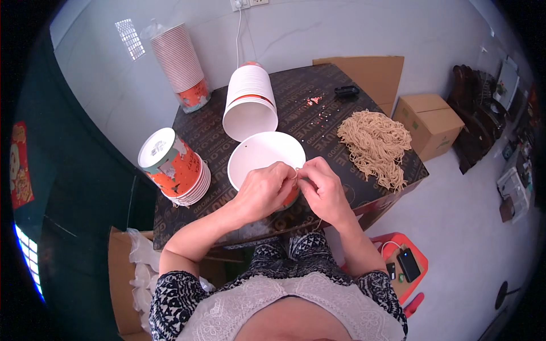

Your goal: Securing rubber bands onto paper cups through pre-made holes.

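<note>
I see left hand (263,190) and right hand (323,187) both pinching a thin noodle strand (297,172) over the white bowl (256,156).

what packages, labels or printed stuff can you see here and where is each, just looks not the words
Printed paper bowls: nested stack lying at the table's left edge, orange and white pattern, white base.
Tall cup stack: on the floor by the wall, pale pink, orange printed bottom.
Closed carton: floor right of the table, plain brown.
Flat cardboard: leaning behind the table, brown.
Poster: far left wall, red with yellow.
Table cover: dark with brown lettering pattern.
</note>
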Demonstrator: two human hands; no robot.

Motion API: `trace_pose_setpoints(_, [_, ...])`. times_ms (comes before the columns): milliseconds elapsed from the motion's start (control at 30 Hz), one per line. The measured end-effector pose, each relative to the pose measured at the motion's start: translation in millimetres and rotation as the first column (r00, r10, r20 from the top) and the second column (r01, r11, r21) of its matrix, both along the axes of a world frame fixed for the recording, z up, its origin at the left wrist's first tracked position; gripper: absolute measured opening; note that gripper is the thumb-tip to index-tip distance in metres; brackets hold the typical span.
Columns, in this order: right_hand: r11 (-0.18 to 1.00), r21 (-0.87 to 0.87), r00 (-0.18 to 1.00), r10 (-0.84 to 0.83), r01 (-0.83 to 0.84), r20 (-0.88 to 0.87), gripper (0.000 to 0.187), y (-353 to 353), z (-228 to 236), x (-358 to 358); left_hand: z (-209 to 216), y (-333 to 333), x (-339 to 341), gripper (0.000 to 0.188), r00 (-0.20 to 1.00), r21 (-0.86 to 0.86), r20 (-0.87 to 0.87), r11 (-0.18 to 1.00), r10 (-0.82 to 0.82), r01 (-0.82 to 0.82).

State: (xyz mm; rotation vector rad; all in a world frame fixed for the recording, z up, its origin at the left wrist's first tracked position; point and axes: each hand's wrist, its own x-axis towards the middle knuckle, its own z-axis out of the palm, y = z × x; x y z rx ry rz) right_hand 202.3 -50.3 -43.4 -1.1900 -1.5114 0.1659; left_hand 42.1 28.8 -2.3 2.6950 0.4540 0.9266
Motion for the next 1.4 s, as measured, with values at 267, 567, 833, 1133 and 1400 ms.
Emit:
trace_pose_setpoints(267, [0.979,0.165,0.993,-0.117,0.119,-0.022,0.011,-6.6,-7.9,-13.8,7.8,1.7,-2.2,0.008,0.998,-0.389,0.007,0.919,-0.064,0.062])
trace_pose_setpoints(567, [0.936,0.340,0.973,-0.159,0.095,0.166,0.020,-11.3,-33.9,-14.0,9.3,14.2,0.9,0.011,0.995,-0.492,-0.081,0.865,0.066,-0.097])
trace_pose_setpoints(833, [0.926,0.359,0.957,-0.201,0.116,0.209,0.019,-7.3,-20.7,-14.8,2.7,14.2,3.0,0.006,0.997,-0.269,-0.008,0.960,0.083,-0.082])
trace_pose_setpoints(1133, [0.992,0.123,0.951,0.007,0.033,-0.310,0.004,-0.5,-34.7,-26.6,7.5,7.0,-2.1,0.017,0.999,0.139,-0.031,0.990,-0.016,0.020])
trace_pose_setpoints(1400, [0.952,0.010,0.567,0.190,-0.306,-0.802,0.014,-1.6,-25.9,-28.9,10.3,6.3,-1.7,0.021,0.993,0.258,0.039,0.961,-0.115,0.101])
